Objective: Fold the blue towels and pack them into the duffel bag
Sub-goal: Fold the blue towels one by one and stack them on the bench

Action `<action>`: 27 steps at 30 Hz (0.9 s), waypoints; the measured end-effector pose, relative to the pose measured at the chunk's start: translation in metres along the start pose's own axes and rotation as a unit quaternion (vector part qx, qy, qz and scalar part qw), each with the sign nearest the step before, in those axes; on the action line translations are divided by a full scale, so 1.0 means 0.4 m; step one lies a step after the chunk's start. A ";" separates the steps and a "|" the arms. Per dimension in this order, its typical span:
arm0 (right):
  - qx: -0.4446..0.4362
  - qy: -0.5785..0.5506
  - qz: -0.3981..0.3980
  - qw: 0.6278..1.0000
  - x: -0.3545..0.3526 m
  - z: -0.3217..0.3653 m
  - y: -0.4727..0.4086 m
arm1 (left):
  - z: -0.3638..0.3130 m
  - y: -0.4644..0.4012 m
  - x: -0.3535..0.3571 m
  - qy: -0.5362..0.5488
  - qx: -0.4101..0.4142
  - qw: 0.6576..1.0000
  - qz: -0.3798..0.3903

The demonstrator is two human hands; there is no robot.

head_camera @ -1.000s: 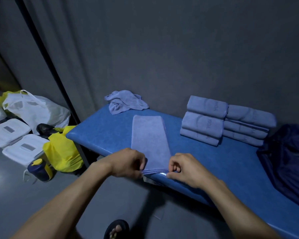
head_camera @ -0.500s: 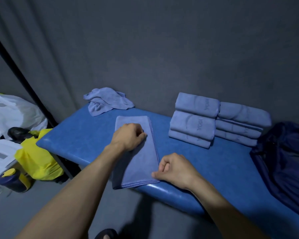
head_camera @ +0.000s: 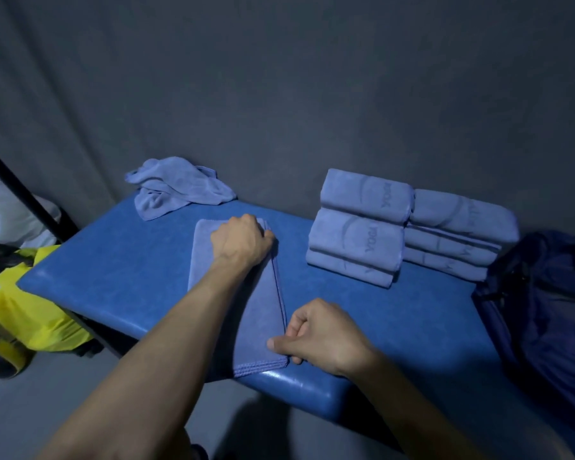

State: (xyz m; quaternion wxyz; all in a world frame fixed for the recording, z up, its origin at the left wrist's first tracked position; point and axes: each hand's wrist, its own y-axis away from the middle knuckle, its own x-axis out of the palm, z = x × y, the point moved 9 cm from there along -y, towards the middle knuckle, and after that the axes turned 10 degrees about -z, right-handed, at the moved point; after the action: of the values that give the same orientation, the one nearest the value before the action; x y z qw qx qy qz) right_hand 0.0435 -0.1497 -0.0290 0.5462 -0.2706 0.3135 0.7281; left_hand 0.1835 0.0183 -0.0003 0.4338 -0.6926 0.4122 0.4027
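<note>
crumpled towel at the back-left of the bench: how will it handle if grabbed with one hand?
The crumpled towel looks floppy: it lies in loose folds, so it would likely drape and unfurl when lifted. Probably light, thin cloth like the folded stacks. Pushed, it would likely bunch rather than slide across the padded bench.

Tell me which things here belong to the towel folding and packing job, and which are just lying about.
Job:
- half-folded blue towel, left hand and right hand on it
- crumpled blue towel
- stacks of folded blue towels
- dark navy duffel bag

Lying about:
- yellow plastic bag
- white plastic bag
</note>
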 end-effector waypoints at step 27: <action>-0.014 0.031 -0.009 0.999 -0.014 0.017 0.021 | -0.016 0.050 0.102 -0.021 0.210 0.967 0.143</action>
State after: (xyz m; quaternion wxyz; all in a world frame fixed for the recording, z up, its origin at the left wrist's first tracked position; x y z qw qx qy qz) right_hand 0.0365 -0.1497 -0.0191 0.5387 -0.3035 0.3179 0.7188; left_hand 0.1801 -0.0024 -0.0411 0.5160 -0.5117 0.5729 0.3792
